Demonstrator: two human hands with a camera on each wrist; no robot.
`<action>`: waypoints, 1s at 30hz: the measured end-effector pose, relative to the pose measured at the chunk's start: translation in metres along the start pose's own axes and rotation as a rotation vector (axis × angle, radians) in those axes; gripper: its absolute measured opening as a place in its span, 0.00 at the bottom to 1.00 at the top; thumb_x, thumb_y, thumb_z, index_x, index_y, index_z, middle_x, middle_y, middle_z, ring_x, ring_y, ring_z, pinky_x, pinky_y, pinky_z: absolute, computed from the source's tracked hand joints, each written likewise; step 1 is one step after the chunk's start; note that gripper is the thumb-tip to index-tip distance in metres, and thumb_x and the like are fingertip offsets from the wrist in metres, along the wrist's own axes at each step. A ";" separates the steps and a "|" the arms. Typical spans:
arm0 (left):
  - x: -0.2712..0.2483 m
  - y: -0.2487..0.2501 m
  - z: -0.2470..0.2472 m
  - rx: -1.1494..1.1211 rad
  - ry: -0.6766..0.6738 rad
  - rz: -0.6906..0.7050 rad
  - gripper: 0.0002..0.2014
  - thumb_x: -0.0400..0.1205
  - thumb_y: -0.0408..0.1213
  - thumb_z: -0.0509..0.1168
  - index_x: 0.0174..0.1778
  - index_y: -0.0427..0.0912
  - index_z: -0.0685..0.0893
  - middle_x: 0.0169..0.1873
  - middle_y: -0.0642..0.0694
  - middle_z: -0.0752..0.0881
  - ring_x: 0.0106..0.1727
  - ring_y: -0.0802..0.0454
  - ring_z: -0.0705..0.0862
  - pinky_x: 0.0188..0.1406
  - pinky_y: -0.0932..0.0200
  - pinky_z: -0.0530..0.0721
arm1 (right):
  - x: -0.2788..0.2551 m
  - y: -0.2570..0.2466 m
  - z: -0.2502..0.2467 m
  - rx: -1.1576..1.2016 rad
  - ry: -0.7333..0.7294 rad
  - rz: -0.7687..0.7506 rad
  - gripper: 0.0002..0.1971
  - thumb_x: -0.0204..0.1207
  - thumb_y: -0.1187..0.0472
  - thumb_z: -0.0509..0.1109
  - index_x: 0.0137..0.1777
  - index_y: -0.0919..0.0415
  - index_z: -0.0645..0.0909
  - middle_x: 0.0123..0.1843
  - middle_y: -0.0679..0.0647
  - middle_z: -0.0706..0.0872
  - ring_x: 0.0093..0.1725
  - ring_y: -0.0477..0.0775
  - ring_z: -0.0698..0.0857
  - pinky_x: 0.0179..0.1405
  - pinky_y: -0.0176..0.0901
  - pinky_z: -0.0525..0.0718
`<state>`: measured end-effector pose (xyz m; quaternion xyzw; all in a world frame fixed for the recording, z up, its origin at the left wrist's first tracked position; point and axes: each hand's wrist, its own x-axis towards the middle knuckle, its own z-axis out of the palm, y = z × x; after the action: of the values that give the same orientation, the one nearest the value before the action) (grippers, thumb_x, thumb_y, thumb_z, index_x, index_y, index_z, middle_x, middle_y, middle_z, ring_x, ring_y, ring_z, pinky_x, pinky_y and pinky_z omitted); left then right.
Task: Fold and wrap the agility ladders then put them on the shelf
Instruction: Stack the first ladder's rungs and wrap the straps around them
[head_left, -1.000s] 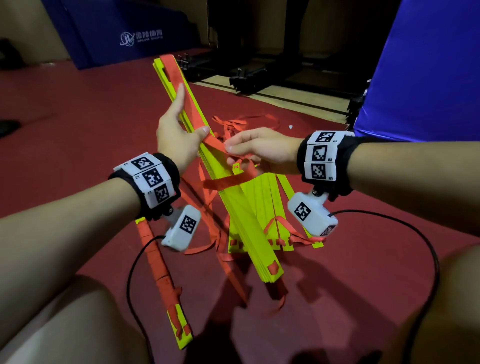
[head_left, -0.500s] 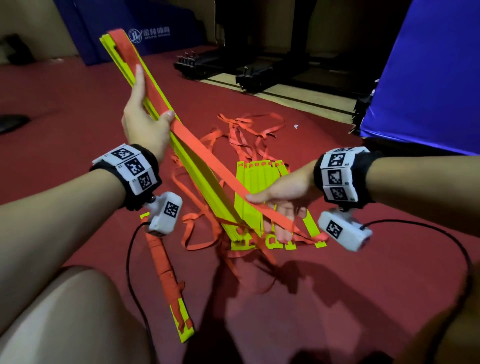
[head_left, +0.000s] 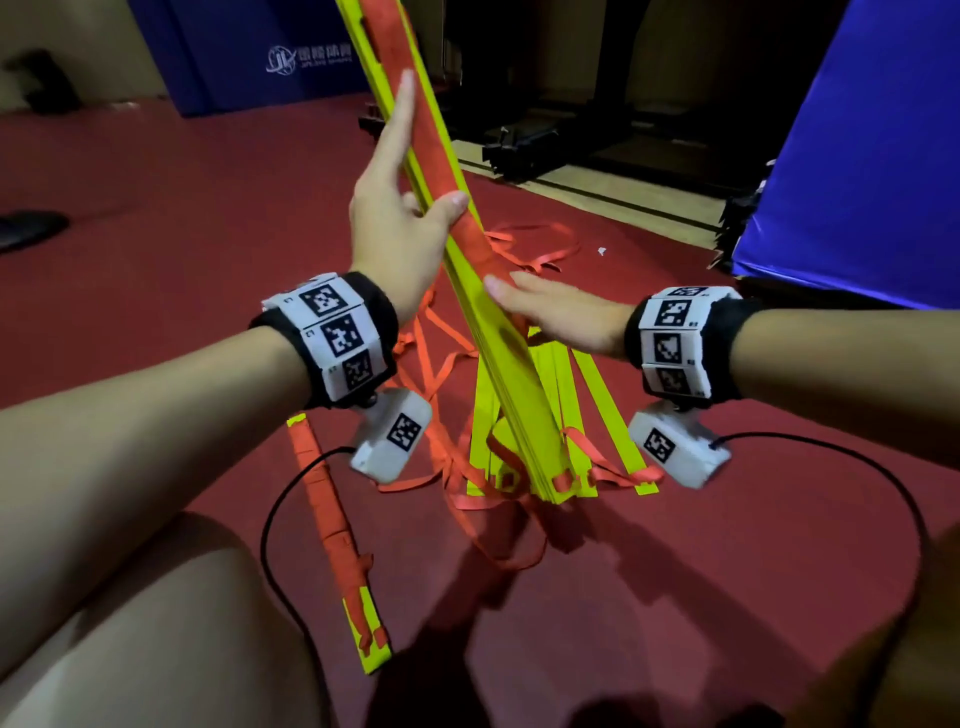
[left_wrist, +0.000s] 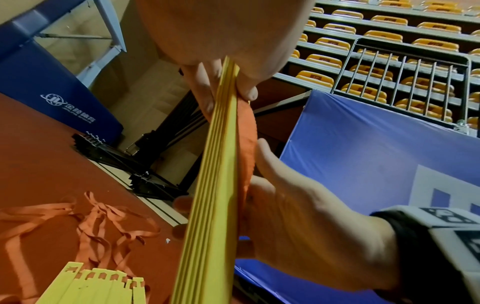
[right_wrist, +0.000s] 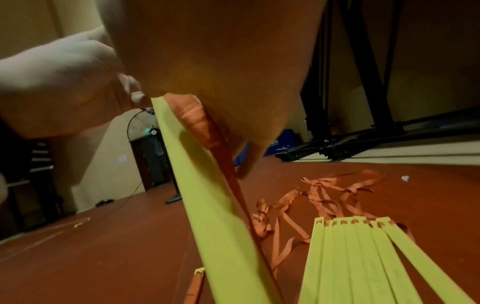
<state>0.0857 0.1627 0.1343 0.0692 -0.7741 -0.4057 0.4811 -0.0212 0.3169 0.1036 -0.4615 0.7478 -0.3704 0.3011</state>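
A bundle of yellow ladder rungs (head_left: 511, 374) stands tilted, its lower end near the red floor and its top past the frame's upper edge. An orange strap (head_left: 415, 104) is wound flat along its upper half. My left hand (head_left: 415, 197) holds the bundle high up, thumb pressed on the strap and fingers straight behind. In the left wrist view thumb and fingers (left_wrist: 205, 98) pinch the stacked rungs (left_wrist: 213, 185). My right hand (head_left: 550, 312) grips the bundle's middle. Its thumb lies on the strap (left_wrist: 245, 127) and its fingertips show round the far side.
Loose yellow rungs (head_left: 608, 410) fan out on the floor under the bundle, with tangled orange straps (head_left: 524, 244) beyond. A wrapped ladder bundle (head_left: 337, 525) lies at the left. Black folded frames (head_left: 530, 140) and blue padding (head_left: 857, 156) stand behind. Camera cables trail near my knees.
My left hand has lifted the bundle steeper and higher. My right hand has come up from the bundle's lower end near the floor to its middle.
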 end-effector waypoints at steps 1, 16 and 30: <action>-0.001 0.002 0.002 -0.019 -0.007 -0.006 0.45 0.80 0.21 0.69 0.91 0.52 0.59 0.88 0.50 0.67 0.74 0.44 0.84 0.54 0.40 0.93 | 0.000 -0.002 0.002 0.075 0.028 -0.034 0.28 0.90 0.40 0.54 0.76 0.63 0.75 0.64 0.49 0.84 0.58 0.46 0.84 0.62 0.44 0.82; -0.003 -0.002 -0.020 0.072 0.034 -0.065 0.46 0.78 0.24 0.70 0.90 0.59 0.61 0.84 0.61 0.68 0.57 0.48 0.89 0.50 0.34 0.91 | 0.010 0.018 0.008 -0.002 -0.021 0.091 0.14 0.81 0.58 0.76 0.62 0.62 0.80 0.24 0.50 0.81 0.22 0.45 0.78 0.31 0.42 0.82; -0.002 0.007 -0.012 -0.044 0.009 -0.218 0.45 0.83 0.19 0.68 0.91 0.52 0.57 0.82 0.39 0.73 0.52 0.57 0.92 0.46 0.55 0.94 | 0.004 0.019 0.009 -0.433 -0.162 0.131 0.25 0.85 0.42 0.68 0.42 0.66 0.80 0.43 0.66 0.82 0.46 0.66 0.82 0.49 0.50 0.83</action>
<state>0.0983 0.1622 0.1405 0.1442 -0.7506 -0.4725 0.4387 -0.0250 0.3164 0.0825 -0.4940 0.8115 -0.1428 0.2775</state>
